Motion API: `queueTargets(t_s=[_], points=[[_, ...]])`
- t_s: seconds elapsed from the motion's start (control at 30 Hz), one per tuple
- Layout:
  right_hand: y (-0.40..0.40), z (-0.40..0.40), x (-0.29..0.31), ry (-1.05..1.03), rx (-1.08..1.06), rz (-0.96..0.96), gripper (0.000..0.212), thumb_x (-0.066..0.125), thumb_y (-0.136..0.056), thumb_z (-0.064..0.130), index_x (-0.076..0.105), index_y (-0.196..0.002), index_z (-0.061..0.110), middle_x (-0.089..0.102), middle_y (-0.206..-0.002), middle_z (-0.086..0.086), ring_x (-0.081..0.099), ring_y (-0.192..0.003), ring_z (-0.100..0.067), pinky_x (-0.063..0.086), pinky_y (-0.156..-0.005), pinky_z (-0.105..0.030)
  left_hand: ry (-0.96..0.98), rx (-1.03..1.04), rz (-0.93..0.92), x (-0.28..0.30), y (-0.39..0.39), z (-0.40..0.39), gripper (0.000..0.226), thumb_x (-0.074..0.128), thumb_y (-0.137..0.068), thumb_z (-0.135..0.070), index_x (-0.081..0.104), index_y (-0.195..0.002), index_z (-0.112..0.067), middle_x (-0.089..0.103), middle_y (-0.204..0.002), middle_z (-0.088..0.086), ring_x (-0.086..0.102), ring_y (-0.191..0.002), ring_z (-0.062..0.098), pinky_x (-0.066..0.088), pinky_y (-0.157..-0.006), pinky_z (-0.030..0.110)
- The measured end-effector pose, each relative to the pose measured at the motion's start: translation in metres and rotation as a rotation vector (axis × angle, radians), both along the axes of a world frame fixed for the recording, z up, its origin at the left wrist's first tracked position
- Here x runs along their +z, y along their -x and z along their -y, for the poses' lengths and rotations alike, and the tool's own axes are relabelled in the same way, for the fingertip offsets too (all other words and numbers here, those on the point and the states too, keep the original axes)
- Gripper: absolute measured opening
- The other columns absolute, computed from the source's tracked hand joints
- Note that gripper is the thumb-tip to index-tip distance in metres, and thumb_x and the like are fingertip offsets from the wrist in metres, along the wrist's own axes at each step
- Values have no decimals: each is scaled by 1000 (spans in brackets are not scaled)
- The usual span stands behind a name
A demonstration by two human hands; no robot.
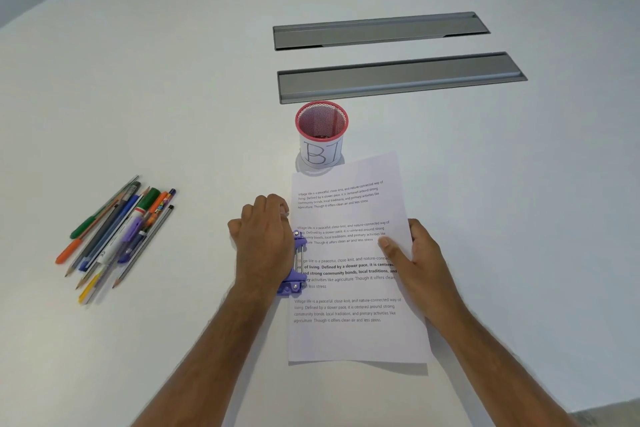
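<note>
The left hand (pixel 265 239) lies over a purple hole punch (pixel 293 285), knuckles bent and fingers curled down onto it, so that only the punch's right side and near end show from under the palm. The punch sits at the left edge of a sheet of paper (pixel 349 336), and that edge runs into it about halfway up the page. The right hand (pixel 417 262) holds the opposite edge: its thumb (pixel 387 243) lies flat on top of the print and the fingers are tucked behind the margin, pinching the page.

The sheet lies lengthwise away from the person, its near end raised a little and casting a shadow. It carries the same paragraph four times: "Village life is a peaceful, close-knit, and nature-connected way of living. Defined by a slower pace, it is centered around strong community bonds, local traditions, and primary activities like agriculture. Though it offers clean air and less stress". In the third copy the middle lines are bold.

Just beyond the far left corner of the page stands a red mesh pen cup (pixel 322 121), wrapped in a white label (pixel 321 153) with a hand-drawn "B" followed by a letter that could be "I" or "T". Well off to the left lies a loose heap of pens and pencils (pixel 119 236). Everything rests on a white table (pixel 173 97), and two long grey flaps (pixel 398 78) are set into it beyond the cup.
</note>
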State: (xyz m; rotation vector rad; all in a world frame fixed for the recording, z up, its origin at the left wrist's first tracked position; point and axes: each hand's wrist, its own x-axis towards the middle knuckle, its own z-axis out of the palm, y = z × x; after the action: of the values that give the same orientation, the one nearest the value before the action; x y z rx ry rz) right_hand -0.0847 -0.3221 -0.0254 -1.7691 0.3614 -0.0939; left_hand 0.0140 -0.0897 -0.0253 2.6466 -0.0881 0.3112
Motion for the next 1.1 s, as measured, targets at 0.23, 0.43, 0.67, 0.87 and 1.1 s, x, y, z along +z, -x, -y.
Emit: queueTargets(t_s=[0.23, 0.43, 0.67, 0.87, 1.1], points=[[2, -2, 5, -26, -22, 20, 10, 64, -106, 19, 63, -114, 23, 79, -114, 19, 75, -103, -1, 54, -78, -8, 50, 50, -16, -2, -1, 1, 17, 50, -99, -1, 59, -99, -15, 61, -86, 0, 48, -78, 29, 24, -76, 37], [2, -4, 7, -48, -22, 20, 15, 68, -103, 18, 63, -115, 26, 78, -116, 19, 75, -106, -1, 53, -80, -8, 65, 37, -8, -1, 0, 0, 17, 49, -101, -2, 58, -101, -16, 59, -85, -4, 43, -77, 24, 21, -76, 36], [2, -2, 6, -10, -15, 18, 18, 70, -101, 18, 62, -117, 24, 78, -117, 20, 74, -107, -1, 54, -83, -10, 82, 43, -32, 1, 1, 1, 17, 46, -101, -3, 57, -100, -17, 60, -87, -3, 43, -79, 23, 20, -77, 35], [1, -1, 4, 1, -6, 18, 19, 70, -101, 19, 62, -117, 24, 77, -116, 23, 74, -106, 1, 54, -81, -9, 60, 31, -27, 7, 2, 2, 16, 46, -103, -5, 57, -100, -16, 60, -87, -3, 48, -79, 28, 30, -76, 41], [0, 1, 1, 9, 8, -3, 20, 70, -101, 20, 61, -118, 25, 77, -114, 24, 74, -103, 1, 55, -79, -10, 47, 32, -16, 14, 4, 4, 18, 43, -106, -8, 55, -96, -15, 57, -85, -1, 48, -77, 29, 28, -74, 39]])
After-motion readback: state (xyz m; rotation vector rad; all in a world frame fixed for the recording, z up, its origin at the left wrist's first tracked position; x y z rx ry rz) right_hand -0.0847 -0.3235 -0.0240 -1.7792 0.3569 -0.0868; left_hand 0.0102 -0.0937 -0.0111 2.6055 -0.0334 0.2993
